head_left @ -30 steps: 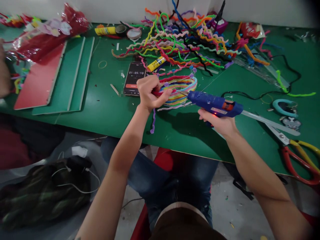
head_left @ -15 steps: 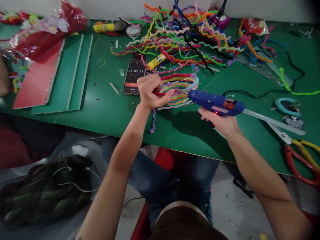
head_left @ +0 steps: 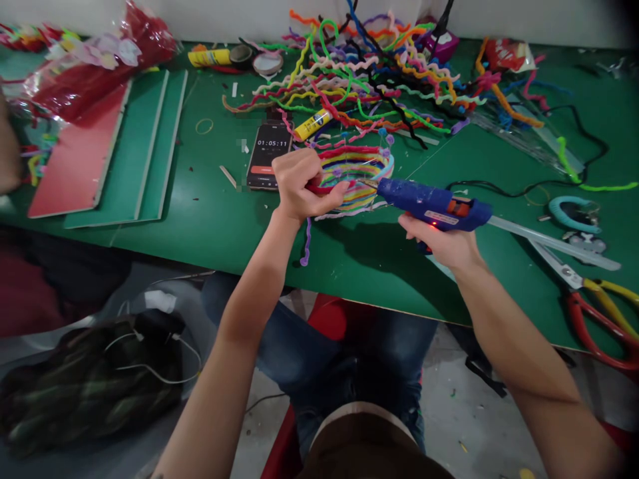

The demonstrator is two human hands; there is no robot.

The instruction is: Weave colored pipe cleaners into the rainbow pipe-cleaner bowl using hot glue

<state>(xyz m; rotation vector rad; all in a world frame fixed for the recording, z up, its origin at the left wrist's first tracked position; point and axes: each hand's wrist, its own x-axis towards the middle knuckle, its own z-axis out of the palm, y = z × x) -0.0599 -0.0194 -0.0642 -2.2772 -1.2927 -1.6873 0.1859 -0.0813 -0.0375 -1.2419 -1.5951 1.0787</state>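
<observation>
My left hand is closed, thumb and fingers pinching a red pipe cleaner whose end points right. Gripped in my right hand is a blue hot glue gun with a small red light lit. Its nozzle is at the tip of the red pipe cleaner; whether they touch, I cannot tell. A clear glue stick sticks out of the gun's back. Beneath both hands lies a woven piece of multicoloured pipe cleaners, partly hidden by my left hand. From it a purple strand hangs toward me.
A phone with a timer lies behind my left hand, near a yellow glue tube. Loose pipe cleaners are heaped at the back. Scissors lie right, a black cord behind them. Boards lie left.
The glue gun and my right hand have shifted very slightly to the right. My left hand keeps its pinch on the red pipe cleaner.
</observation>
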